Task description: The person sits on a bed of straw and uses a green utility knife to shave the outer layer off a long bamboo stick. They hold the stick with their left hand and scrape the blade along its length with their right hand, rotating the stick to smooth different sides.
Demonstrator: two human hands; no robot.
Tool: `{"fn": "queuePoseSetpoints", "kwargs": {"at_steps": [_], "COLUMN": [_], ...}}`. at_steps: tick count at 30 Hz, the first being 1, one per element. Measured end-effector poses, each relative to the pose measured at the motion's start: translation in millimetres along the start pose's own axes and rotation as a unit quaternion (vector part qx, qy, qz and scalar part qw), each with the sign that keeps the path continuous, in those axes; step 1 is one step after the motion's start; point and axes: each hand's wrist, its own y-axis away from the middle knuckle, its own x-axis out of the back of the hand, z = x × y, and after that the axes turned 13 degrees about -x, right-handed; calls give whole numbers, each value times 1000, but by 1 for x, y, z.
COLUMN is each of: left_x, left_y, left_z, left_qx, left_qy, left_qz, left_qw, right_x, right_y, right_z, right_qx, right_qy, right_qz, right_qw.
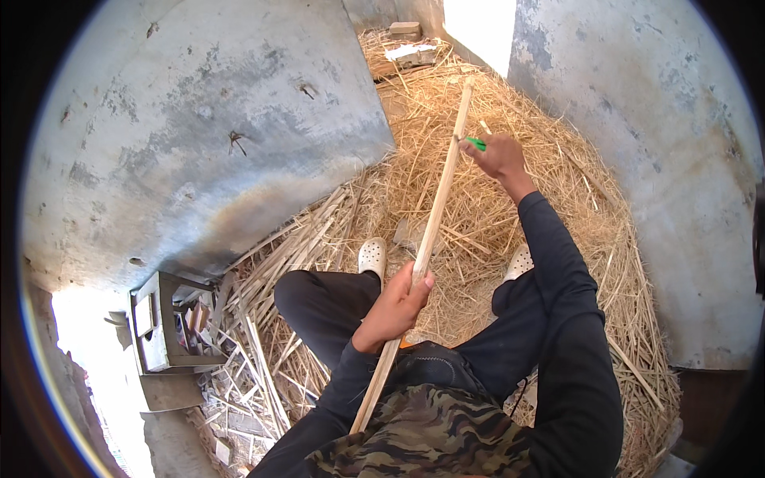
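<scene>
A long, pale wooden strip [441,195] runs slantwise from beside my waist up to the far middle, over the space between my knees. My left hand [396,309] is closed round its lower part, the thumb lying along the top. Farther up, my right hand [498,155] grips a small green-handled tool [476,143]. The tool's dark tip meets or lies very near the strip's right edge; its exact kind is too small to tell. Most of the handle is hidden by my fingers.
Straw and thin shavings [430,119] cover the floor around my white clogs [372,256]. Many split strips [299,227] lie at the left, near a worn wooden stand [163,327]. Stained grey walls [215,119] rise on both sides. Bricks [405,29] sit at the far end.
</scene>
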Motion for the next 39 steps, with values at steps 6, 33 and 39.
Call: {"fn": "queuePoseSetpoints", "kwargs": {"at_steps": [6,33,39], "left_x": [-13,5,4], "left_y": [40,44,45], "left_z": [11,10,9], "left_qx": [85,37,42], "left_qy": [7,-18,-15], "left_qz": [-79,14,-2], "left_qw": [993,999,999], "right_x": [30,33,19], "right_y": [-16,53,24], "right_z": [54,-50,-20], "right_qx": [-166,37,-4], "right_qy": [72,-19,7], "right_qz": [101,5,24], "right_qw": [978,999,1000]}}
